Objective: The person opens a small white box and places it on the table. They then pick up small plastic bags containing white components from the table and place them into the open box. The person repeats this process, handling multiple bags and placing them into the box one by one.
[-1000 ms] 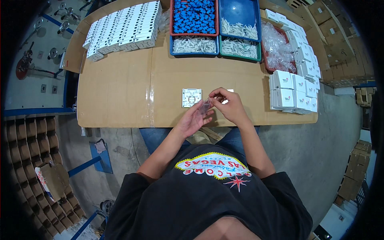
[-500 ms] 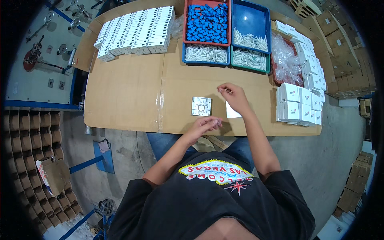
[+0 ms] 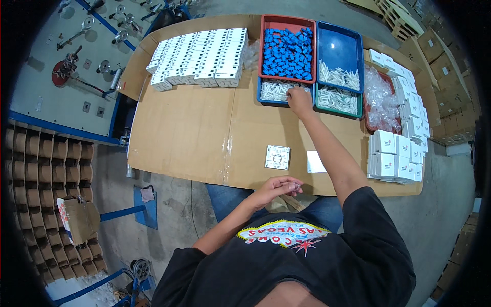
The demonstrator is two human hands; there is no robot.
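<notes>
My right hand (image 3: 299, 101) reaches to the blue tray (image 3: 271, 102) of small white plastic pieces (image 3: 275, 91). Its fingers are bent together over the pieces, and whatever they grip is hidden. Close to the near table edge, my left hand (image 3: 279, 190) is closed, thumb against fingers, around something small and pale that I cannot make out. Just beyond it lies a square white frame-like part (image 3: 277, 157) with metal fittings, flat on the cardboard. A plain white square plate (image 3: 316, 161) lies to its right, beside my right forearm.
A red tray of blue pieces (image 3: 287, 53) stands behind the white ones, with blue (image 3: 339, 43) and green trays (image 3: 337, 110) to its right. Stacked white units (image 3: 202, 56) fill the back left. White boxes (image 3: 386, 153) and clear plastic bags (image 3: 381, 105) are at the right.
My right hand has moved forward from beside the white plate to the tray of white pieces. My left hand stays closed near the table edge. The whole view has shifted.
</notes>
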